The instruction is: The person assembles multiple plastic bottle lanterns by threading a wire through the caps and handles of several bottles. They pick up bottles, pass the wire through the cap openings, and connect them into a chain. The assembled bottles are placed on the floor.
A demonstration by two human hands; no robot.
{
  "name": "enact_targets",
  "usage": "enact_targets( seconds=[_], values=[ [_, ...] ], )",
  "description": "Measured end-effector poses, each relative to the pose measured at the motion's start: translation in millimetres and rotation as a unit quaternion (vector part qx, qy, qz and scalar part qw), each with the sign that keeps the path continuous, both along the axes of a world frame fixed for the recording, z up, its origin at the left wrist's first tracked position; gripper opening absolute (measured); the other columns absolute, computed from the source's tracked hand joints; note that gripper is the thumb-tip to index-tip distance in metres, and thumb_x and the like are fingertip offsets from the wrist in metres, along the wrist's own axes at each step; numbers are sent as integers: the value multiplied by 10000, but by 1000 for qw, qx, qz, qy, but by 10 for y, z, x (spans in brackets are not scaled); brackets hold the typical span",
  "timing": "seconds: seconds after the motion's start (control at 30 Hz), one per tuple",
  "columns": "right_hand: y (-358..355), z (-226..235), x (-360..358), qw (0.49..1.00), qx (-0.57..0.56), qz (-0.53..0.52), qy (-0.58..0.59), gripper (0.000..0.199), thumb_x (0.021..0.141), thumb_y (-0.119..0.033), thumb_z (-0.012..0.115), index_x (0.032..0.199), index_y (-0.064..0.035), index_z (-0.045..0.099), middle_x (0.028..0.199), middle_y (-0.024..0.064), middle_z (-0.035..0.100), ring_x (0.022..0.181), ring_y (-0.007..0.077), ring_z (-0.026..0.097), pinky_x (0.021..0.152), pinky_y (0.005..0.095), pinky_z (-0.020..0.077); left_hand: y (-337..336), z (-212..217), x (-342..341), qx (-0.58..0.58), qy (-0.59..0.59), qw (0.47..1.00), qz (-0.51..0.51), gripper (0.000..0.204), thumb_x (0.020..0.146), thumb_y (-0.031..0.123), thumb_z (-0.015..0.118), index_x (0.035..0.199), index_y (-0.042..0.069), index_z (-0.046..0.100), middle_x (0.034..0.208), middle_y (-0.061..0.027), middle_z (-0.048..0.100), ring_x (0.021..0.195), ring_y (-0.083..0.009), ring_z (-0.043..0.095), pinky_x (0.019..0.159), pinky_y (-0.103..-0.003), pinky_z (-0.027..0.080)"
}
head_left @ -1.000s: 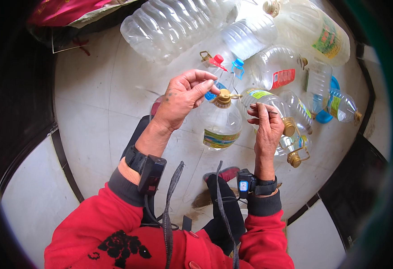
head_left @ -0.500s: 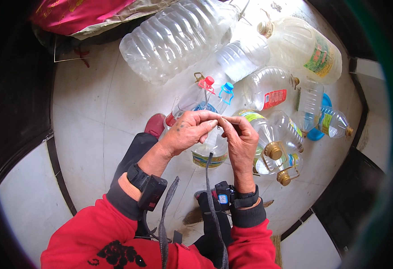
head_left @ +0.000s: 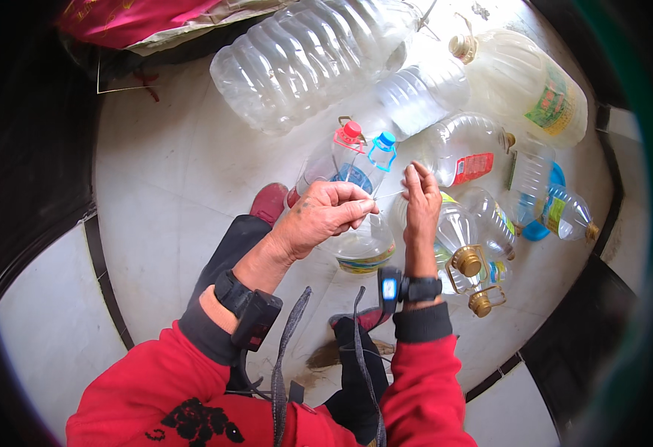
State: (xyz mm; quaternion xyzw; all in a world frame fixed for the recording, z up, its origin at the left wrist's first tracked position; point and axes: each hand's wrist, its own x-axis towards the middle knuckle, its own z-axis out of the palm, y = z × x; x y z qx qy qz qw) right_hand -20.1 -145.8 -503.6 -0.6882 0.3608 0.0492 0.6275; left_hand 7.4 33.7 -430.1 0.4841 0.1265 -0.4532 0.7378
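Between my hands a thin pale string (head_left: 390,195) is stretched over a short gap. My left hand (head_left: 317,217) pinches one end between thumb and fingertips. My right hand (head_left: 421,208), a little to the right, has its fingers bent together on the other end, its fingertips pointing up. Just beyond and below them are clear plastic bottles: one has a red cap (head_left: 352,130) with a red handle, another a blue cap (head_left: 387,139) with a blue handle. My hands partly cover these bottles.
A large ribbed clear jug (head_left: 296,71) lies at the back, with a pale oil jug (head_left: 524,86) farther right. Several bottles with gold caps (head_left: 467,261) crowd the right side. Beneath some lies a blue round thing (head_left: 556,179). A pink sack (head_left: 132,22) is at the back left.
My hands, fingertips together before, have drawn apart. The right hand has moved right and turned more upright, and the string now shows taut between them.
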Motion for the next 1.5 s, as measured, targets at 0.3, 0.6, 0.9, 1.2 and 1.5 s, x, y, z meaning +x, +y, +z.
enact_targets(
  seconds=[0.3, 0.6, 0.9, 1.2, 1.5],
  values=[
    [629, -840, -143, 912, 127, 391, -4, 325, 829, -249, 457, 1036, -14, 544, 1025, 196, 565, 918, 296, 546, 794, 341, 414, 110, -23, 61, -52, 51, 992, 106, 143, 851, 123, 501, 870, 6, 581, 636, 15, 491, 427, 4, 285, 390, -139, 220],
    [554, -1406, 107, 978, -8, 172, 117, 281, 795, -190, 514, 986, 5, 576, 720, 131, 616, 610, 166, 591, 589, 289, 459, 251, -186, 163, -29, 138, 963, 230, 144, 862, 103, 478, 889, -17, 553, 673, -5, 509, 428, 1, 307, 376, -140, 234],
    [263, -1578, 479, 959, 161, -16, 233, 506, 795, -75, 524, 1260, -30, 331, 999, 136, 517, 827, 223, 565, 655, 313, 495, 378, -284, 343, 4, 168, 950, 263, 154, 872, 127, 473, 890, -11, 540, 684, -2, 500, 434, -2, 318, 392, -141, 246],
    [376, -1831, 561, 954, 182, -37, 233, 298, 793, -98, 542, 1082, -37, 503, 921, 70, 544, 806, 178, 540, 648, 292, 488, 382, -353, 378, 11, 195, 946, 257, 145, 870, 127, 479, 904, 2, 545, 697, -3, 503, 444, -3, 321, 394, -146, 249],
    [18, -1099, 501, 992, 73, 60, 88, 216, 832, -236, 547, 892, -32, 585, 809, 37, 631, 704, 92, 565, 633, 226, 431, 213, -391, 301, 45, 172, 950, 258, 157, 842, 172, 541, 887, 25, 572, 741, 10, 498, 468, 0, 302, 405, -145, 220]
  ],
)
